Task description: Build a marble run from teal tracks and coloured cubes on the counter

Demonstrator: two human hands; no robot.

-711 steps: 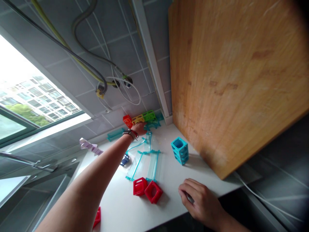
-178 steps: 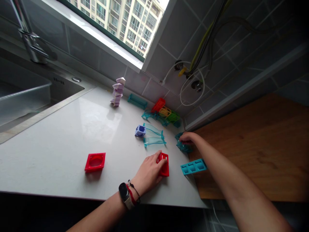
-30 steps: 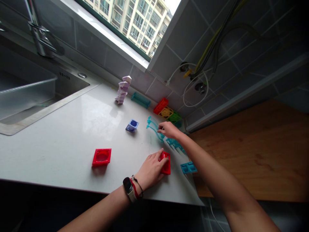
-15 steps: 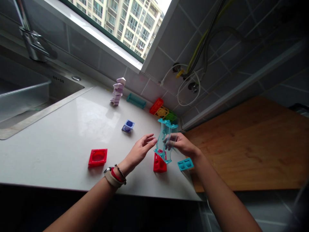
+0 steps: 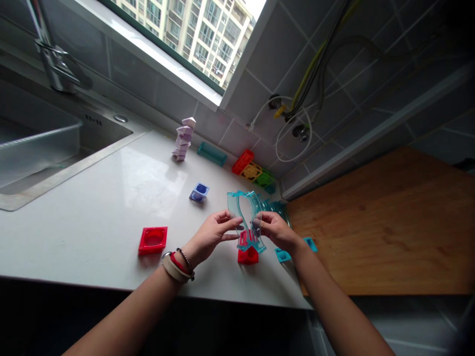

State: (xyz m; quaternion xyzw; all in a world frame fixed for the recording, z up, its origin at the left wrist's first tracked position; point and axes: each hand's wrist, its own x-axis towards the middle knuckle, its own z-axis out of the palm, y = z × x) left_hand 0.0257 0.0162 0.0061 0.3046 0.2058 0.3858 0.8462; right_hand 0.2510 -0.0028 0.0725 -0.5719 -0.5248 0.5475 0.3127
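Between my hands is a see-through teal plastic piece with curved walls (image 5: 246,207), held upright above the counter. My left hand (image 5: 210,235) pinches its left wall, thumb on the near face. My right hand (image 5: 276,228) grips its right side, with the fingertips partly seen through the plastic. A red block with openings (image 5: 248,256) stands on the counter just below and behind the held piece, which partly covers it. Beside my right wrist lies a blue piece with recesses (image 5: 282,255), partly hidden by the forearm.
Left of my hands sits a red square block with a round hole (image 5: 153,240). Farther back are a small purple-blue block (image 5: 199,192), a lilac stack (image 5: 183,139), a teal trough (image 5: 212,154) and red, yellow and green blocks (image 5: 251,170). A wooden board (image 5: 382,232) lies right, a sink (image 5: 111,129) left.
My left hand has closed on the left side of the teal piece, which has turned and shifted slightly left. More teal pieces behind it have come into sight. The view has shifted slightly.
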